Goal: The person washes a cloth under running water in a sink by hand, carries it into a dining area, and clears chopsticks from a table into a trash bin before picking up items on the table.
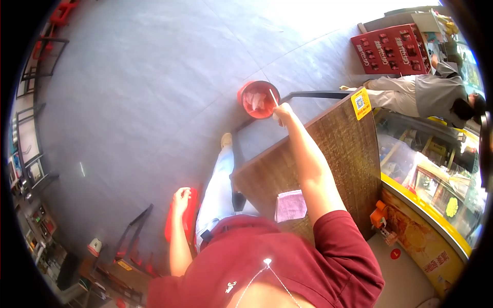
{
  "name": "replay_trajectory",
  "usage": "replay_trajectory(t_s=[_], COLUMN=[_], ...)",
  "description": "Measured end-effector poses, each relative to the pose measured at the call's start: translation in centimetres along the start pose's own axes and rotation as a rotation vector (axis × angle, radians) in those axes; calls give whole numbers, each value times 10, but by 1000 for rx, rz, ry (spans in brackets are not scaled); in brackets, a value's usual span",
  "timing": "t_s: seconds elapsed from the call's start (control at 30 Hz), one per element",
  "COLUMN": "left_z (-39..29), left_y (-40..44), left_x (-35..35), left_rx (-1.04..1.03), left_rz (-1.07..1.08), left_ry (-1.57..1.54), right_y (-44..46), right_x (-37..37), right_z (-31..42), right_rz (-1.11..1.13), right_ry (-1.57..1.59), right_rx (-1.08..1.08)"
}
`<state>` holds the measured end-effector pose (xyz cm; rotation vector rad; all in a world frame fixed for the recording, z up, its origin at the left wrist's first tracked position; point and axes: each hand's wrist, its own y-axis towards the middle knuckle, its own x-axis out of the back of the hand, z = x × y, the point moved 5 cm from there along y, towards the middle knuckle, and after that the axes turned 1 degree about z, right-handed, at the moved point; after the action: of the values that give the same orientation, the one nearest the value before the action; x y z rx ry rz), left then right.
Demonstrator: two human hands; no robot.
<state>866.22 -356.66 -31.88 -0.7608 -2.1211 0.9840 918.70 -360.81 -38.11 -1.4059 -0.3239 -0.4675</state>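
Observation:
My right hand reaches past the far edge of a dark wooden table, its fingers closed on a thin white stick. The stick's exact kind is too small to tell. Just beyond that hand, a red bin with a pale liner or paper inside stands on the floor. A folded pinkish cloth lies on the table, near my right forearm. Down by my side, my left hand hangs with loosely bent fingers, holding nothing visible. It overlaps a red stool in view.
A person in grey is at the right, beside stacked red bottle crates and a glass-topped display freezer. An orange object sits by the freezer. Dark-framed chairs and shelves line the left.

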Motion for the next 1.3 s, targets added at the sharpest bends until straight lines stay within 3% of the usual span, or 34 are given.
replay_trajectory(t_s=[0.1,0.3,0.37,0.43,0.5,0.6,0.7,0.8,0.87,0.97,1.07,1.1,1.2,1.3], left_z=[5,16,19,26,26,21,16,0,-10,-23,-56,-64,-81,-87], left_y=[2,2,-1,-1,1,6,18,25,32,44,42,42,38,32], left_x=[4,15,19,22,23,23,20,19,17,12,9,7,0,-7], left_rx=[16,77,84,103,113,119,91,55,11,-54,-82,-110,-158,-192], left_rz=[4,-19,-28,-19,-13,2,12,26,35,55,54,51,64,71], left_ry=[-10,1,-7,-26,-29,-27,-45,-25,-13,21,51,66,98,115], right_y=[22,56,90,82,86,90,63,33,23,-5,-44,-44,-103,-137], right_x=[-16,-27,-29,-27,-13,-9,3,13,22,78,163,185,247,276], right_z=[0,-6,12,19,0,5,28,43,55,91,155,172,211,218], right_rz=[111,136,129,15,-189,-137,-275,-194,-150,6,-2,-108,-264,-278], right_ry=[-175,76,-623,-597,128,22,-42,186,394,464,422,360,269,251], right_rx=[-9,-211,497,659,232,317,442,448,595,391,517,636,691,749])
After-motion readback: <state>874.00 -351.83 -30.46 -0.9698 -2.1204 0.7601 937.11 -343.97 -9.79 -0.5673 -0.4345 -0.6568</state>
